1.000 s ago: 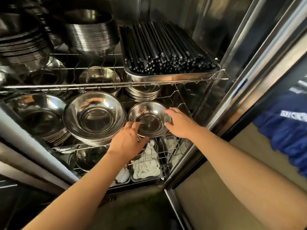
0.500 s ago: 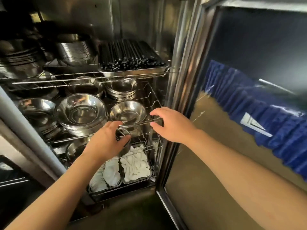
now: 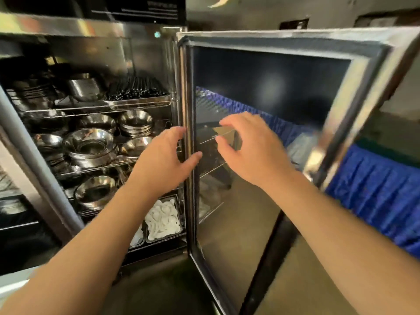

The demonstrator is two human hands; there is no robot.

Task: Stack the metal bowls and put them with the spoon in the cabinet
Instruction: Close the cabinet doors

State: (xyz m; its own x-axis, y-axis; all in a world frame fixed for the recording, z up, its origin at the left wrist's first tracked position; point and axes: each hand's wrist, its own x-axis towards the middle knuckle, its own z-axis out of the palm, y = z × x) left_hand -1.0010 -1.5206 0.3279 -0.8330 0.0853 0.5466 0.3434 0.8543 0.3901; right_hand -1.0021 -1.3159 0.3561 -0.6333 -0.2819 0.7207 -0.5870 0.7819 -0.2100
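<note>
The steel cabinet [image 3: 95, 28] stands open with wire shelves full of metal bowls. A small metal bowl [image 3: 134, 145] sits at the right of the middle shelf, beside a big stack of wide bowls [image 3: 88, 145]. My left hand [image 3: 163, 160] hovers in front of the cabinet's right edge, fingers apart, holding nothing. My right hand [image 3: 250, 148] is in front of the glass door [image 3: 261, 92], fingers spread and empty. No spoon can be made out on its own.
A tray of black chopsticks [image 3: 138, 92] lies on the top shelf. Trays of white spoons [image 3: 162, 218] sit at the bottom. More bowl stacks [image 3: 136, 123] fill the back. A blue skirted table [image 3: 375, 201] stands at the right behind the door.
Both hands have drawn back out of the cabinet, leaving the small bowl on the middle shelf. The view has pulled back and up, and the door now fills the right.
</note>
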